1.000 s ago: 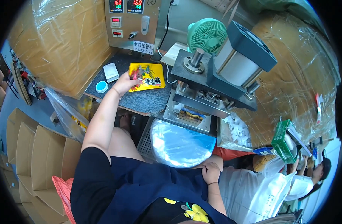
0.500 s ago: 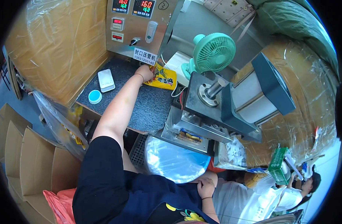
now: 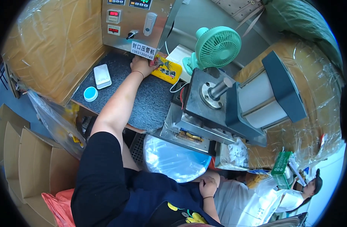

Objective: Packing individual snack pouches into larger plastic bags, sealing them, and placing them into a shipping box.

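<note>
Cramped little workshop corner here, walls of cardboard wrapped in clear plastic on both sides, and a dark grey felt-topped desk (image 3: 150,102) tucked under a metal control box (image 3: 137,22) with small displays, a switch and a label on its front.

The left hand (image 3: 142,65) is stretched way out across the desk, right up against the bottom of the control box. Its fingers are closed on the near end of a yellow pouch (image 3: 166,70) with dark printing, which lies flat on the desk at the foot of the box, just left of the fan base. A thin band sits on that wrist.

The right hand (image 3: 208,187) is down low by the person's lap, curled into a loose fist and holding nothing that I can see. It's just below a round blue plastic-covered tub (image 3: 176,160).

Other stuff: a white rectangular block (image 3: 102,75) and a small round blue cap (image 3: 90,93) sit on the left part of the desk, near each other, well apart from the pouch. A mint green fan (image 3: 216,47) stands behind a chunky grey press machine (image 3: 234,102) with a big cylinder. Folded cardboard boxes (image 3: 25,159) are stacked at lower left, and another person (image 3: 294,196) in white sits at lower right.
</note>
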The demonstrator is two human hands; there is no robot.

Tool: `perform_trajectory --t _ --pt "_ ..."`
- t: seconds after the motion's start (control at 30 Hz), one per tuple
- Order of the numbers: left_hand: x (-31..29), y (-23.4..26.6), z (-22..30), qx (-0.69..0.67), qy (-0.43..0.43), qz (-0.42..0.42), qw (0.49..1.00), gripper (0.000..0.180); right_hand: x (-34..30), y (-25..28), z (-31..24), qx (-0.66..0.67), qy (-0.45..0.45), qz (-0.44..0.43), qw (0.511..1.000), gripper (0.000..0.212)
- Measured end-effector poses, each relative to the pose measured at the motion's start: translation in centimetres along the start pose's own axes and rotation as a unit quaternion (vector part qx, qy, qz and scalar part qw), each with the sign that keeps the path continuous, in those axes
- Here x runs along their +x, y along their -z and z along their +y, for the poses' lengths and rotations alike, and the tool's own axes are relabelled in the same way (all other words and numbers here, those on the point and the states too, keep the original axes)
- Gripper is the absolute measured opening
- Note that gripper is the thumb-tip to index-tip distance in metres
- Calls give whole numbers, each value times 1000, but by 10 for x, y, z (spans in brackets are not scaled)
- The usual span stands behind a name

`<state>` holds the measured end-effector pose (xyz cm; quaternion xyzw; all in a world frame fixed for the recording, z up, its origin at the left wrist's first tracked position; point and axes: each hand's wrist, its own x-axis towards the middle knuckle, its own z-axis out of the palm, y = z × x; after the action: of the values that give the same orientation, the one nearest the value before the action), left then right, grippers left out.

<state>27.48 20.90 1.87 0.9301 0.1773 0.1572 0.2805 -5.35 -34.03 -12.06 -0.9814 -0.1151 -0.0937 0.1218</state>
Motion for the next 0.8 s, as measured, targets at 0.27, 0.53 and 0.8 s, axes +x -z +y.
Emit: perform_trajectory --t 0.27,0.53,0.8 --pt "-225 145 13 124 -304 -180 927 62 -21 -11 21 -41 17 -106 993 23" --pt "-481 327 -96 200 179 -95 959 35 7 3 3 -60 156 -111 980 17" --pt "-651 306 -171 256 452 -336 786 86 23 2 -28 -146 230 -281 920 28"
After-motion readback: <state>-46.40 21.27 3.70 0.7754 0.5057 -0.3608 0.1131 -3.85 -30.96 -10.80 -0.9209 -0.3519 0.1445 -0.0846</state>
